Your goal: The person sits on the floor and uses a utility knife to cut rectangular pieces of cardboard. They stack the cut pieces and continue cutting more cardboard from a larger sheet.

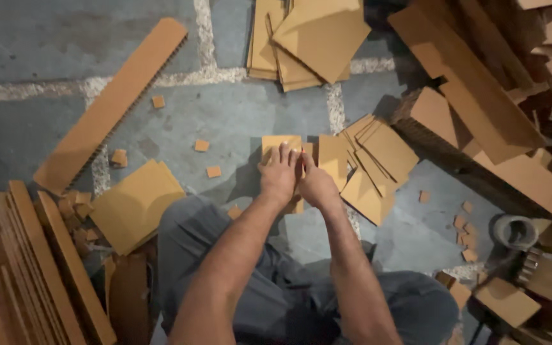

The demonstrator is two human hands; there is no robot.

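Note:
My left hand (279, 172) rests with fingers spread on a small square cardboard piece (280, 142) that lies on the grey floor in front of my knees. My right hand (316, 184) is pressed against the same piece at its right edge, fingers curled on it. Just to the right lies a fanned heap of square cardboard sheets (372, 167). Both forearms reach out from my lap, over grey trousers.
A long corrugated strip (110, 105) lies at the left, with a stack of squares (137, 203) below it. More sheets (311, 38) sit at the top. Thick cardboard boards (480, 108) crowd the right. A tape roll (514, 231) and small cardboard bits (464, 230) lie nearby.

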